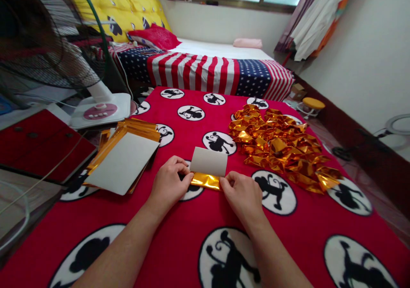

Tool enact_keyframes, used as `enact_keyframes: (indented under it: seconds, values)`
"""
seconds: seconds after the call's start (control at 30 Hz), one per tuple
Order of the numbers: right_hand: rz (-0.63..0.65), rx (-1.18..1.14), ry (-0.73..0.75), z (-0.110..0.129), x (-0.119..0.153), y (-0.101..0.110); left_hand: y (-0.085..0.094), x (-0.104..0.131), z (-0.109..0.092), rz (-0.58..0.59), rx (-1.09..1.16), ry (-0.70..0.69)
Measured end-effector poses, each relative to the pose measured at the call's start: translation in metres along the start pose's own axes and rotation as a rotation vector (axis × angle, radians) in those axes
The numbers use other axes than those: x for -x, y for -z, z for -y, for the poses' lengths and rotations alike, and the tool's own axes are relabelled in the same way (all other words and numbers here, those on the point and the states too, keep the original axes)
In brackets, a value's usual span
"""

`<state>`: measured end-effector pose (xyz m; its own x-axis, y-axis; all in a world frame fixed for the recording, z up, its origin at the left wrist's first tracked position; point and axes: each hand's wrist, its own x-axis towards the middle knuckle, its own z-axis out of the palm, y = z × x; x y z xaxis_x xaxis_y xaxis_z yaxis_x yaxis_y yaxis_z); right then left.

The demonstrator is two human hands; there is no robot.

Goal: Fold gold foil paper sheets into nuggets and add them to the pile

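Between my hands lies a sheet of gold foil paper, its pale grey back facing up and its near edge folded over into a shiny gold strip. My left hand pinches the left end of that strip between thumb and fingers. At the right end, my right hand grips the strip the same way. To the left sits a stack of foil paper sheets, grey side up on top with gold edges showing. On the right is a heap of folded gold foil pieces.
A red cloth with monkey prints covers the surface. A fan stands at the left, beside a dark red panel. Behind is a bed with a flag-patterned cover. A yellow stool is at the right.
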<state>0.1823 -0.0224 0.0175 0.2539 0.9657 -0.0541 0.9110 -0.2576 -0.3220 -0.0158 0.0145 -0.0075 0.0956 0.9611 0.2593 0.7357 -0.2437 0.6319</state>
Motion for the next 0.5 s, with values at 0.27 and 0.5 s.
enact_keyframes:
  seconds: [0.27, 0.5]
  values:
    - [-0.009, 0.015, -0.002, 0.0009, 0.0004, -0.0019, -0.0007, 0.0001, 0.0001, -0.002, -0.016, 0.005]
    - [-0.029, -0.003, -0.006, -0.0005, 0.0011, -0.0057, 0.0003, 0.0001, -0.0035, 0.012, -0.045, 0.021]
